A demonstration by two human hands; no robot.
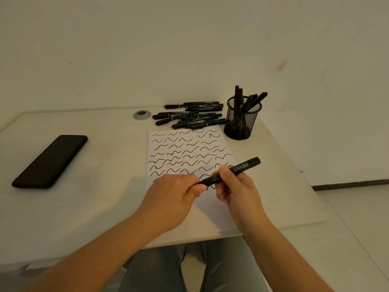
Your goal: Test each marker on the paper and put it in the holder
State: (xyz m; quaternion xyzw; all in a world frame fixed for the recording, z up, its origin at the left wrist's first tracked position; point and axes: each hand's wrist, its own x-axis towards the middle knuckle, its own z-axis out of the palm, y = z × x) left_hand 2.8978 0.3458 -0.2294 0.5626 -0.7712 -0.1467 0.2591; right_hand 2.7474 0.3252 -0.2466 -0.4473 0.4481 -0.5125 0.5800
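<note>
Pale desk (94, 207) against a bare wall: both hands hold one marker (230, 171) above the near end of the paper (210, 211). Left hand (174, 194) pinches its cap end, right hand (233, 190) grips the barrel. Probably capping or uncapping; afterwards it belongs in the holder (242, 121), far right.

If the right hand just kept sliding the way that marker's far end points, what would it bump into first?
Probably nothing on the table. The right hand holds the marker aimed up and right, past the paper and nearer than the holder. That way looks free, though depth is uncertain.
</note>
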